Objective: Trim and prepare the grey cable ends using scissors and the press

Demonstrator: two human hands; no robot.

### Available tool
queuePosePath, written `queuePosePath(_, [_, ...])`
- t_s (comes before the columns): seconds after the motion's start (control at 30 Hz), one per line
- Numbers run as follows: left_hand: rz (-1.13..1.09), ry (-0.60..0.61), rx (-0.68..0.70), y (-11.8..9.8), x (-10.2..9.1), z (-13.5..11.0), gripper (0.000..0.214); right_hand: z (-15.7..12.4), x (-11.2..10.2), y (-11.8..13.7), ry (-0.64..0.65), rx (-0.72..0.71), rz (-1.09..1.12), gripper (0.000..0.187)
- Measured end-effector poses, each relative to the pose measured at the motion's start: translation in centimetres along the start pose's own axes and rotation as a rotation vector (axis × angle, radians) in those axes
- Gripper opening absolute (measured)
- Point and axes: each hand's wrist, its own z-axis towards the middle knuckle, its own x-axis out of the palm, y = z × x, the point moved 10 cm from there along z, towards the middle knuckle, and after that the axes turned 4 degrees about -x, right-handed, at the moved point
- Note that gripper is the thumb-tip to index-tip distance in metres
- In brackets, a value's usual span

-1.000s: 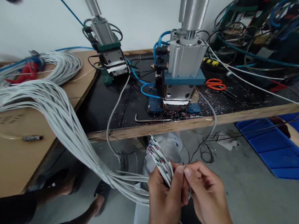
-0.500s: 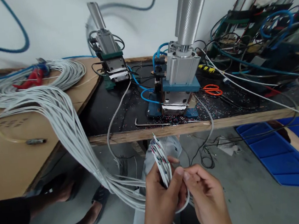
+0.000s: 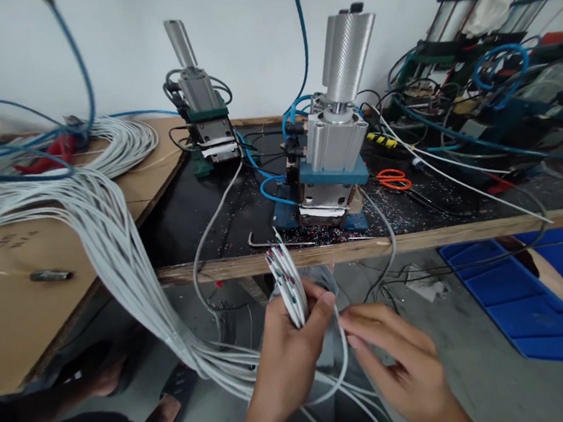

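Note:
My left hand (image 3: 291, 351) is closed around a bundle of white cables (image 3: 289, 287). Their trimmed ends point up and show small coloured wire tips in red, green and dark tones. From near the left thumb, a single white cable (image 3: 345, 355) curves down and back under the hand. Just right of that cable is my right hand (image 3: 400, 359), thumb and index finger slightly apart, the fingertips at or almost touching it. A thick hank of white cables (image 3: 131, 267) drapes from the cardboard-covered table to my left hand.
Two pneumatic machines (image 3: 331, 138) (image 3: 203, 105) stand on the black bench (image 3: 177, 222), which is littered with coloured scraps. Orange-handled scissors (image 3: 393, 179) and a hex key (image 3: 279, 243) lie there. A blue bin (image 3: 529, 319) sits below right. Another person's feet (image 3: 165, 418) show lower left.
My right hand has drawn away from the left thumb, to the right and slightly down, and its fingers have loosened. The cable bundle in my left hand now appears higher and further left.

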Motion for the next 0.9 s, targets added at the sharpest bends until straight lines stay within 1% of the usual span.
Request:
queuePosePath(0.03, [-0.015,0.015,-0.017,0.1,0.1,0.4,0.038,0.4,0.1,0.6,0.054,-0.107,-0.077,0.042])
queuePosePath(0.1, [-0.053,0.039,-0.031,-0.1,0.5,1.0,0.041,1.4,0.1,1.1,0.113,-0.229,-0.169,0.035])
queuePosePath(0.17, [-0.083,0.026,-0.009,-0.5,0.6,1.5,0.041,2.5,0.0,1.2,0.133,-0.286,-0.201,0.027])
queuePosePath(0.23, [-0.106,0.012,0.013,-1.1,0.7,1.9,0.040,3.6,0.2,1.4,0.148,-0.355,-0.226,0.025])
queuePosePath(0.33, [-0.135,-0.023,0.041,-1.9,0.6,2.5,0.038,4.7,0.1,1.4,0.121,-0.447,-0.238,0.023])
queuePosePath(0.43, [-0.186,-0.093,0.097,-3.2,0.0,3.0,0.037,5.8,-0.6,0.3,0.027,-0.457,-0.251,0.023])
queuePosePath(0.53, [-0.256,-0.165,0.185,-4.9,-0.8,3.2,0.035,6.7,-1.3,-1.3,-0.072,-0.412,-0.300,0.024])
queuePosePath(0.63, [-0.319,-0.222,0.286,-6.5,-1.5,2.9,0.026,7.4,-1.5,-2.5,-0.152,-0.361,-0.339,0.023])
queuePosePath(0.73, [-0.341,-0.234,0.330,-7.3,-1.6,2.6,0.020,7.7,-1.3,-3.1,-0.186,-0.335,-0.367,0.023])
queuePosePath(0.9, [-0.305,-0.231,0.337,-8.1,-1.2,2.0,0.017,8.2,-1.0,-3.4,-0.209,-0.324,-0.435,0.021])
